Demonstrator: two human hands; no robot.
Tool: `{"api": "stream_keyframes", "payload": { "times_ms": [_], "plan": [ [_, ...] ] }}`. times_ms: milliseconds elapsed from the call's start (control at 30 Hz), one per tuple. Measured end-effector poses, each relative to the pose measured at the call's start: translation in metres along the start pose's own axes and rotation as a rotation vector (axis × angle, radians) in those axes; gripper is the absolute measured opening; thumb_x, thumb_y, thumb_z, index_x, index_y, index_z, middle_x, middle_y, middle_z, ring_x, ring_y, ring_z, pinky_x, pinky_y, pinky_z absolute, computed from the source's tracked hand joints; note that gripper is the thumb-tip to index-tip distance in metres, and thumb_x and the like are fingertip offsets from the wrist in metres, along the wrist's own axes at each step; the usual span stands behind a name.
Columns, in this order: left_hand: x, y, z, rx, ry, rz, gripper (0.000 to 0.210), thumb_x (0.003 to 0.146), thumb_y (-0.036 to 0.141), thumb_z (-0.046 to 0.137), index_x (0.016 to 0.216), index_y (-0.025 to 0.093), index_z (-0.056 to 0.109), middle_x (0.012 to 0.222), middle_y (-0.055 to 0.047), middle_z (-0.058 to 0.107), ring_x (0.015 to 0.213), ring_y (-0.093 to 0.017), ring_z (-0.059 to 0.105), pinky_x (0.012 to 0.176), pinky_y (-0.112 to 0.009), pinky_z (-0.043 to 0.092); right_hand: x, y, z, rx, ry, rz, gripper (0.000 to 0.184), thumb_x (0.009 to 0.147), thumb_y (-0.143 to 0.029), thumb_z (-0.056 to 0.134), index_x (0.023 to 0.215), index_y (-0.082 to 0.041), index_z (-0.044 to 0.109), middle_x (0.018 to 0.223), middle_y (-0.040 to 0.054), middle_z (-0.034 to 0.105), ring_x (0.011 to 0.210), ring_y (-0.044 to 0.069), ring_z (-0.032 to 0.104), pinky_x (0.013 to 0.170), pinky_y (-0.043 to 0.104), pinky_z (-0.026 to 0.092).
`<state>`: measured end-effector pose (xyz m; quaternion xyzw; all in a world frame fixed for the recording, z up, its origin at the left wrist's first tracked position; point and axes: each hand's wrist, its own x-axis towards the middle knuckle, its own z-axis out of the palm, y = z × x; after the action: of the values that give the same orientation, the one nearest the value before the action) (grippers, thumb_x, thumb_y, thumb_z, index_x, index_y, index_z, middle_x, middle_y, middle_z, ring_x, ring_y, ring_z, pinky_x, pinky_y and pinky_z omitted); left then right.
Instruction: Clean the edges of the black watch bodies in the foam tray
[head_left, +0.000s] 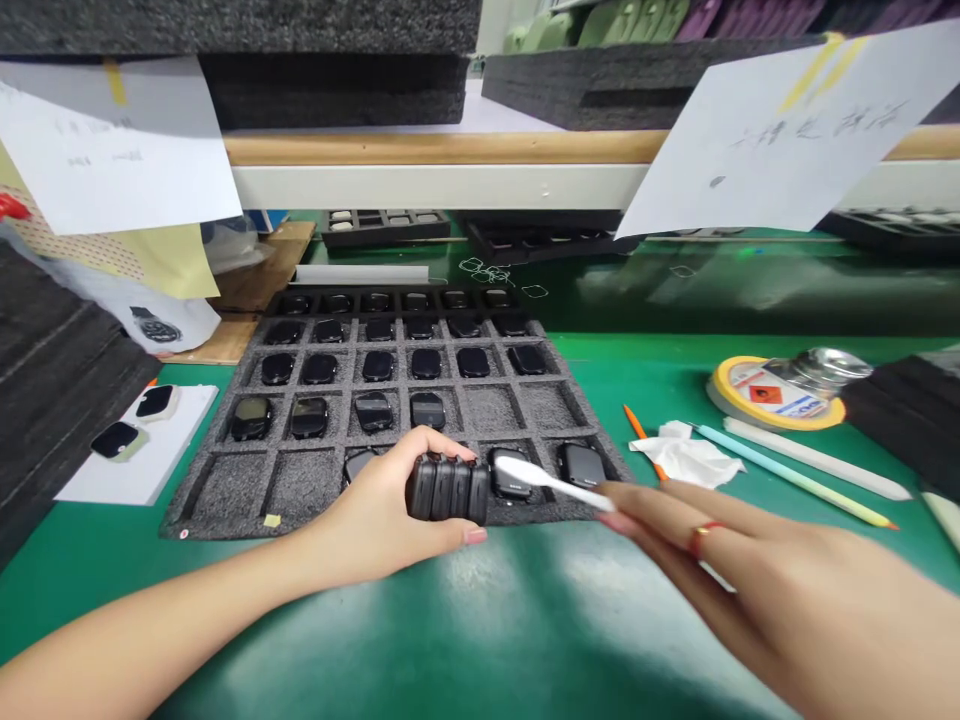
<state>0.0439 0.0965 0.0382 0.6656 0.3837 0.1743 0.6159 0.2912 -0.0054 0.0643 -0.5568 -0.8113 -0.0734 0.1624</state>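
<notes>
Between its thumb and fingers, my left hand (382,520) grips a row of several black smartwatch cases (450,490), stacked side by side with their edges toward me. My right hand (735,560) is closed on the handle of a white toothbrush (555,482). The brush's head points left, close to the right end of the held cases; whether it touches them I cannot tell. Behind both hands lies a dark grey foam tray (304,482) with square compartments, many holding black watch cases such as the one (581,464) at front right.
Left of the tray, two light-framed watches (120,441) lie on a white board (161,455). At right are a tape roll with a metal-topped container (780,390), crumpled tissue (686,455) and several pencil-like sticks (802,475). A shelf edge (435,187) with hanging papers crosses above.
</notes>
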Motion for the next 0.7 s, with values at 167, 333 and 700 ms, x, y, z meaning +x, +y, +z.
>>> {"api": "stream_keyframes", "payload": {
  "times_ms": [167, 333, 700],
  "plan": [
    [0.001, 0.000, 0.001, 0.020, 0.023, 0.018, 0.046, 0.073, 0.028, 0.080, 0.111, 0.025, 0.055, 0.105, -0.001, 0.066, 0.092, -0.022, 0.060, 0.083, -0.035, 0.046, 0.008, -0.008, 0.000, 0.117, -0.025, -0.038, 0.033, 0.110, -0.031, 0.028, 0.101, -0.022, 0.058, 0.075, -0.0010, 0.067, 0.054, 0.015, 0.067, 0.045, 0.026, 0.049],
    [0.001, 0.000, 0.001, 0.044, 0.022, 0.006, 0.047, 0.072, 0.030, 0.080, 0.111, 0.025, 0.055, 0.106, -0.001, 0.066, 0.091, -0.022, 0.060, 0.081, -0.035, 0.046, 0.008, -0.004, -0.001, 0.028, 0.014, -0.044, 0.033, 0.110, -0.033, 0.028, 0.101, -0.023, 0.058, 0.074, -0.0012, 0.067, 0.044, 0.016, 0.063, 0.037, 0.032, 0.042],
    [0.001, 0.001, 0.000, 0.017, 0.008, 0.002, 0.048, 0.072, 0.031, 0.080, 0.111, 0.025, 0.054, 0.107, -0.002, 0.066, 0.093, -0.023, 0.061, 0.080, -0.034, 0.046, 0.018, -0.001, 0.039, 0.562, -0.242, 0.043, 0.030, 0.108, -0.029, 0.037, 0.090, -0.021, 0.059, 0.079, 0.0010, 0.060, 0.068, 0.015, 0.059, 0.062, 0.026, 0.046]
  ]
}}
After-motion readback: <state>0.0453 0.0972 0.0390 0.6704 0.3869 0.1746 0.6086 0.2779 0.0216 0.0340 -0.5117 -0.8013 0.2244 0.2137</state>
